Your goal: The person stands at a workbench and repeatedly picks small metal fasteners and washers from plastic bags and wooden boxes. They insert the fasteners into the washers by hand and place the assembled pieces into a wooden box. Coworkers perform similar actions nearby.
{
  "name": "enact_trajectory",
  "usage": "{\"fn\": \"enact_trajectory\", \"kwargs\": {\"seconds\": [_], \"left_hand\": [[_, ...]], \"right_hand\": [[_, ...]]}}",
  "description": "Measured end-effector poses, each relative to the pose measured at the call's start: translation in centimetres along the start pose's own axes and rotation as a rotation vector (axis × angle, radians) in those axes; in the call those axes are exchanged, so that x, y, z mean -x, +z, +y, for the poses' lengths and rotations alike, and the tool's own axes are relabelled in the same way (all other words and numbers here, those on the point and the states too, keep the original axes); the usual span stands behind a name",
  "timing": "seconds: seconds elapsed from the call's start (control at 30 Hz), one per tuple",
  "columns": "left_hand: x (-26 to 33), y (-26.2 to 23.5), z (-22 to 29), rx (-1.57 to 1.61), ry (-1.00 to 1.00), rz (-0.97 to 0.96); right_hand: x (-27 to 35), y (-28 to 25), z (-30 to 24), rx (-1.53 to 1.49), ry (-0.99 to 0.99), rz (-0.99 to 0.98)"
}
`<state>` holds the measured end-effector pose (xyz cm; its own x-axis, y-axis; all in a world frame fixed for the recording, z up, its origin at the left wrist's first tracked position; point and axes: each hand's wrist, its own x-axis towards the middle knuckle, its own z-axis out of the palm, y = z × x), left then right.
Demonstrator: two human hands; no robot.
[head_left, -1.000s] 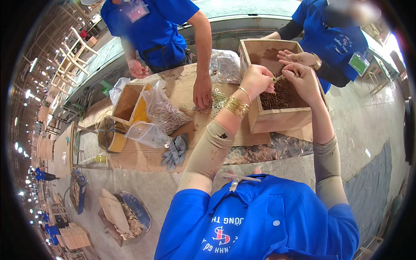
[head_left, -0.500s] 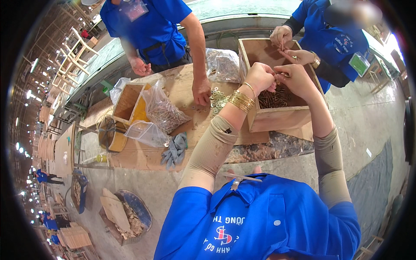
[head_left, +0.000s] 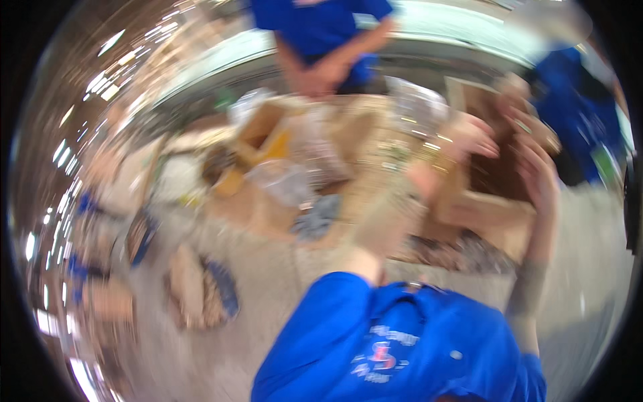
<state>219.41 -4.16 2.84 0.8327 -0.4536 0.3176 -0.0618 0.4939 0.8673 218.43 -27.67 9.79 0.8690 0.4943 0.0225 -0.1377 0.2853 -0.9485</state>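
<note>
The wooden box sits with the person's left hand half open over its left side and the right hand, fingers loosely bent, by its right rim, too blurred for me to tell whether either holds anything, now apart after meeting above it moments ago.

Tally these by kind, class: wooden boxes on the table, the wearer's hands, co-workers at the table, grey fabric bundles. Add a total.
Wooden boxes: 2 (large box, small box)
Wearer's hands: 2 (left hand, right hand)
Co-workers: 2 (far person, rightmost person)
Grey fabric bundles: 1 (grey bundle)
Total: 7
</note>
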Motion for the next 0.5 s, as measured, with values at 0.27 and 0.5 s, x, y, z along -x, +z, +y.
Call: {"fn": "enact_trajectory", "kwargs": {"seconds": [0.27,0.5], "left_hand": [[-0.6,5.0,-1.0,-0.102,-0.101,0.481],[0.3,5.4,-0.5,-0.301,-0.196,0.572]], "right_hand": [[-1.2,-1.8,2.6,-0.006,0.089,-0.010],[-2.3,-1.5,4.1,0.404,-0.024,0.065]]}}
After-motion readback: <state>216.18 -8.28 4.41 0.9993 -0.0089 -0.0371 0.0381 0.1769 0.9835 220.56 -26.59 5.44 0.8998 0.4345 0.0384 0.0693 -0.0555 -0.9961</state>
